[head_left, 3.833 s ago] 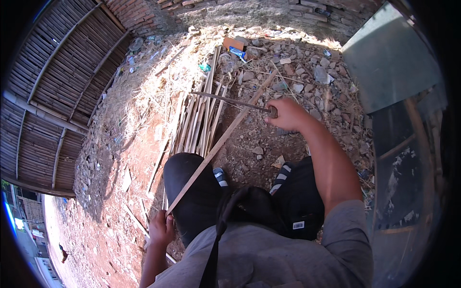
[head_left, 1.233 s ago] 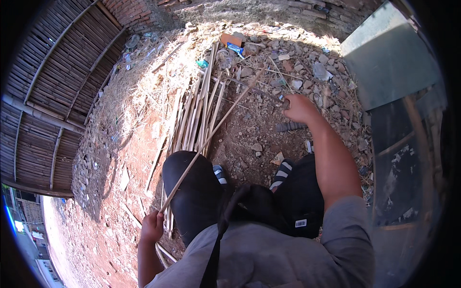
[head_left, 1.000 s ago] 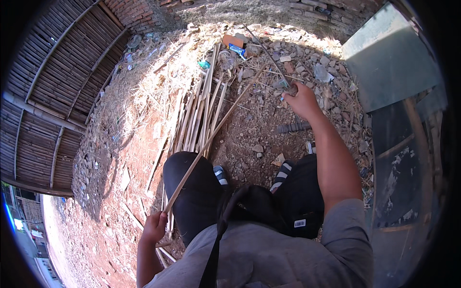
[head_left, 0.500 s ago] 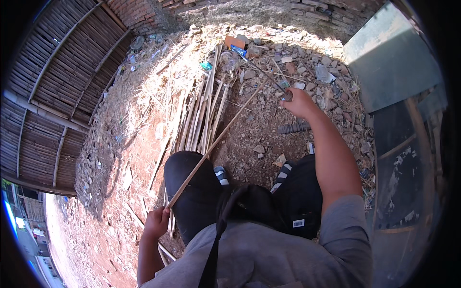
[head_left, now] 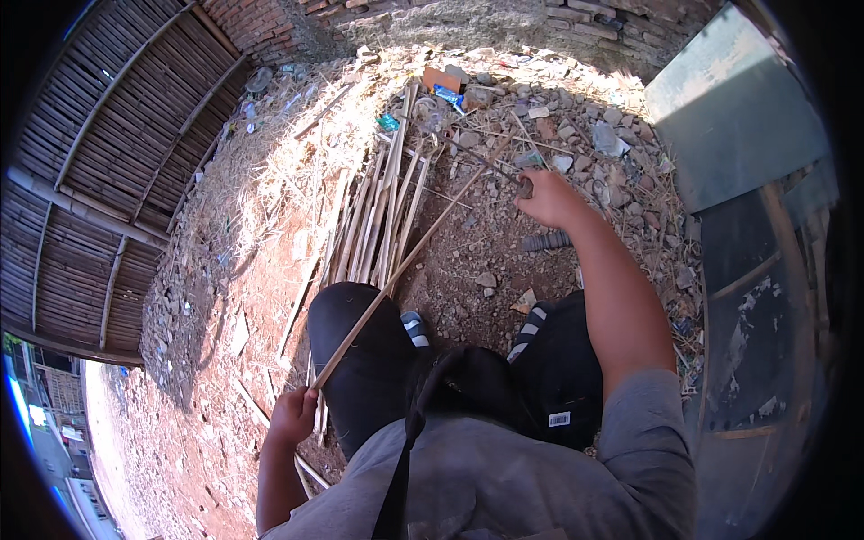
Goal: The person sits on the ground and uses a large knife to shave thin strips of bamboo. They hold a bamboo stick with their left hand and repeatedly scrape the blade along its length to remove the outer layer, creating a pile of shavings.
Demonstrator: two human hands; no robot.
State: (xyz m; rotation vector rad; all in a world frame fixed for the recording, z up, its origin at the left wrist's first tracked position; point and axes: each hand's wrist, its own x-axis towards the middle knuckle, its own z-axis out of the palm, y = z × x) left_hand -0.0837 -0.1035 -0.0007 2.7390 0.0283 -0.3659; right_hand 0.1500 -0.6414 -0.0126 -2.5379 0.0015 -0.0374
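My left hand (head_left: 295, 417) is closed round the near end of a long bamboo strip (head_left: 393, 279). The strip slants up and to the right, across my left knee, and its far end reaches toward the rubble. My right hand (head_left: 547, 198), out in front at the right, grips the handle of a long thin dark blade (head_left: 481, 160). That blade points up and to the left and crosses the strip near its far end; whether they touch I cannot tell. Left of the strip, a pile of split bamboo strips (head_left: 373, 216) lies on the ground.
Broken stones and rubble (head_left: 621, 153) spread at the right. A dark ridged cylinder (head_left: 545, 241) lies below my right hand. Bamboo wall panels (head_left: 117, 117) stand at the left, a brick wall (head_left: 486, 27) behind, and a grey-green board (head_left: 738, 108) at the right.
My right hand has moved a little left and down, and the blade has come down with it across the strip. My left hand and the strip stay about where they were.
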